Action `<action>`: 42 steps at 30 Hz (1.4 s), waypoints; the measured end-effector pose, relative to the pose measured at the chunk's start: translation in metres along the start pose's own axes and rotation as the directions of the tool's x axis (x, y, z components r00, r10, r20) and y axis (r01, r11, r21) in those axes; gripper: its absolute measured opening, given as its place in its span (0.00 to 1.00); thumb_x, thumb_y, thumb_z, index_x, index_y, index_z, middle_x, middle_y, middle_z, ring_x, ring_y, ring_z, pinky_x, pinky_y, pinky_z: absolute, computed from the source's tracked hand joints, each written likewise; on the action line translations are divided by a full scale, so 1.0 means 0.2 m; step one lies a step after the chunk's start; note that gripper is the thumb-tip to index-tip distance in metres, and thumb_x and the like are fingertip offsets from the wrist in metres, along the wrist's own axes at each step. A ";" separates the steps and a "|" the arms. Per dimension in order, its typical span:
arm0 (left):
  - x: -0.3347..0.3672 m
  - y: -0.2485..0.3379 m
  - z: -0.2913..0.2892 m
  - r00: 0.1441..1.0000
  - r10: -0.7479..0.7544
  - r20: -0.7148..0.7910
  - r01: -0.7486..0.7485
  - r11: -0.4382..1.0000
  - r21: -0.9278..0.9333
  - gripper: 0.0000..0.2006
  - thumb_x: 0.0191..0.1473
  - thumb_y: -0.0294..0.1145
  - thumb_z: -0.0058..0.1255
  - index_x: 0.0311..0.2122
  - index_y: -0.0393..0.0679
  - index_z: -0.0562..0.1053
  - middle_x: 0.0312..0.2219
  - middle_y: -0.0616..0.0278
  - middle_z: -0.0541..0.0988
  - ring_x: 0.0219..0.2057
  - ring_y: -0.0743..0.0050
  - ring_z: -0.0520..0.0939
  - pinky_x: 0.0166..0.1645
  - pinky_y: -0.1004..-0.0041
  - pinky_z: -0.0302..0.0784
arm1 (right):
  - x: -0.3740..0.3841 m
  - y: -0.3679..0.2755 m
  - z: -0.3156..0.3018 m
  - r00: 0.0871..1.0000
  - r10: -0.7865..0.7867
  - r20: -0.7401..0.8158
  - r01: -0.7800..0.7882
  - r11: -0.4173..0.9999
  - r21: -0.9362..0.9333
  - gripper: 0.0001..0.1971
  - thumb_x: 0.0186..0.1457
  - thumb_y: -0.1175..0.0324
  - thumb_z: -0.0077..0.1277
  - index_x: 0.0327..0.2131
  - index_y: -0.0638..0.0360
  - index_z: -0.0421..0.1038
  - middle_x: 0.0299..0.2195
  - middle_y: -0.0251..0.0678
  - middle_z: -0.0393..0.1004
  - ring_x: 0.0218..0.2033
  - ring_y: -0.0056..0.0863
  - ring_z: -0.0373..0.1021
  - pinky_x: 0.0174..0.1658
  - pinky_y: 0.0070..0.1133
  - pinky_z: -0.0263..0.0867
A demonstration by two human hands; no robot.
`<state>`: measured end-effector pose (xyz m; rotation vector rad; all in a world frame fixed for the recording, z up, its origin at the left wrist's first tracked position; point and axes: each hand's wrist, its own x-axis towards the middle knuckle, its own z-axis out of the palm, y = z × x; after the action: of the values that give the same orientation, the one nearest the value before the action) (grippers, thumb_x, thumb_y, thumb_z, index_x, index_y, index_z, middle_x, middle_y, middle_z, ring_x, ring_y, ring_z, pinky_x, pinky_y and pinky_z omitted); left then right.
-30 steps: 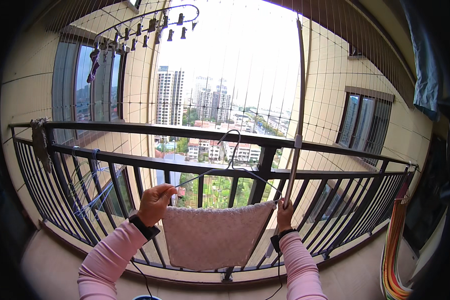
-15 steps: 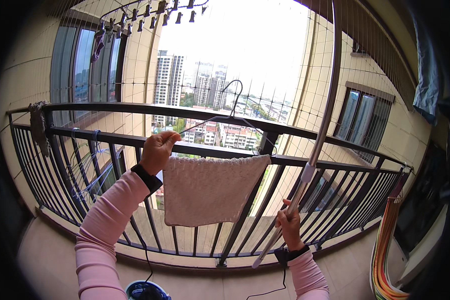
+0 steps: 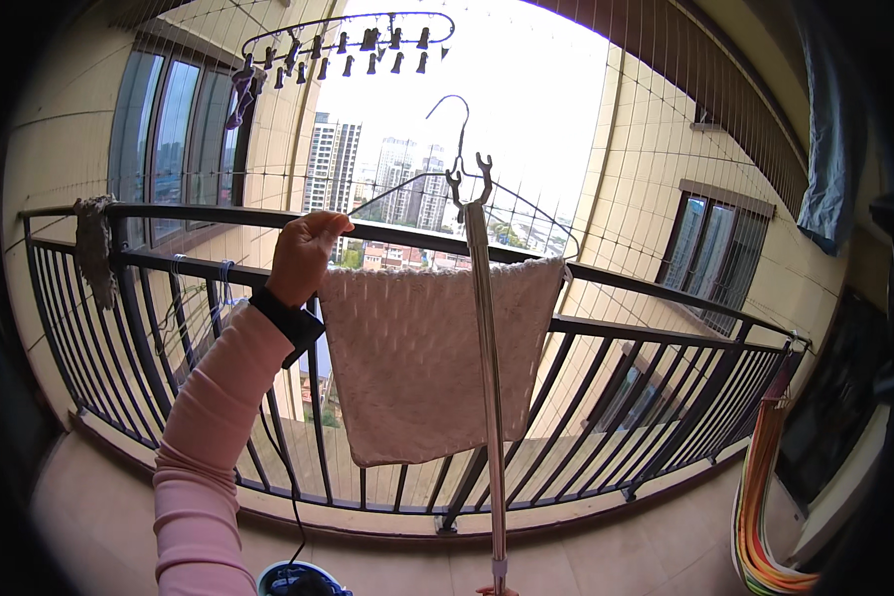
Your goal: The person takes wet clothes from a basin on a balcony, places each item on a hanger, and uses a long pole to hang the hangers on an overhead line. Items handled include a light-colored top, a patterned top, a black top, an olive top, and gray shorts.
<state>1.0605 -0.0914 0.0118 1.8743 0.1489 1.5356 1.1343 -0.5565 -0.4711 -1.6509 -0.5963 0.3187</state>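
Observation:
My left hand (image 3: 303, 256) pinches the left corner of a thin dark wire hanger (image 3: 399, 186) in closed fingers. Over the hanger's lower bar hangs a pale, textured towel (image 3: 417, 368), and the hanger's hook points up, free of any rail. A metal clothes pole (image 3: 488, 338) stands almost upright in front of the towel. Its forked head (image 3: 485, 181) overlaps the hanger's neck; whether they touch, I cannot tell. Only a sliver of my right hand (image 3: 508, 592) shows at the lower edge, around the pole's bottom end.
A dark railing (image 3: 656, 343) crosses in front, with thin wires strung beyond it. A clip hanger (image 3: 368, 40) with a purple sock (image 3: 240, 97) hangs upper left. A grey cloth (image 3: 93, 248) drapes the rail. A striped hammock (image 3: 760, 497) hangs right; a bucket (image 3: 344, 588) stands below.
The pole has swung from the right to the middle, its forked head now in view at the hanger. My right hand dropped nearly out of sight. Hanger and towel rose slightly.

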 end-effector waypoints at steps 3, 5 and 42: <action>-0.02 0.06 -0.06 0.998 0.056 -0.001 -0.056 0.993 -0.105 0.11 0.57 0.34 0.49 0.32 0.37 0.77 0.27 0.61 0.79 0.31 0.76 0.77 0.41 0.75 0.71 | -0.16 -0.04 0.02 0.997 0.072 -0.007 -0.072 0.997 -0.012 0.07 0.54 0.73 0.48 0.32 0.59 0.77 0.17 0.22 0.67 0.17 0.11 0.55 0.19 0.16 0.52; -0.05 0.10 -0.10 0.998 0.060 0.032 -0.056 0.992 -0.117 0.11 0.57 0.34 0.48 0.33 0.37 0.77 0.27 0.61 0.79 0.32 0.77 0.77 0.41 0.75 0.71 | -0.24 -0.08 0.06 0.995 0.087 -0.048 -0.086 0.996 0.019 0.07 0.53 0.73 0.48 0.31 0.59 0.77 0.17 0.22 0.66 0.17 0.11 0.55 0.19 0.16 0.52; -3.18 1.62 0.24 0.387 0.090 0.918 0.839 0.378 -0.391 0.24 0.52 0.34 0.55 0.53 0.49 0.59 0.37 0.62 0.71 0.35 0.77 0.74 0.37 0.74 0.73 | -1.43 -1.77 -0.57 0.878 -0.472 -0.077 0.444 0.746 0.496 0.24 0.60 0.62 0.46 0.57 0.54 0.54 0.25 0.30 0.65 0.23 0.20 0.59 0.29 0.24 0.58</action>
<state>0.8118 -0.6713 -0.3248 1.2734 -0.4667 -0.0309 0.8873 -0.7803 -0.1413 -0.9498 -0.8594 0.1341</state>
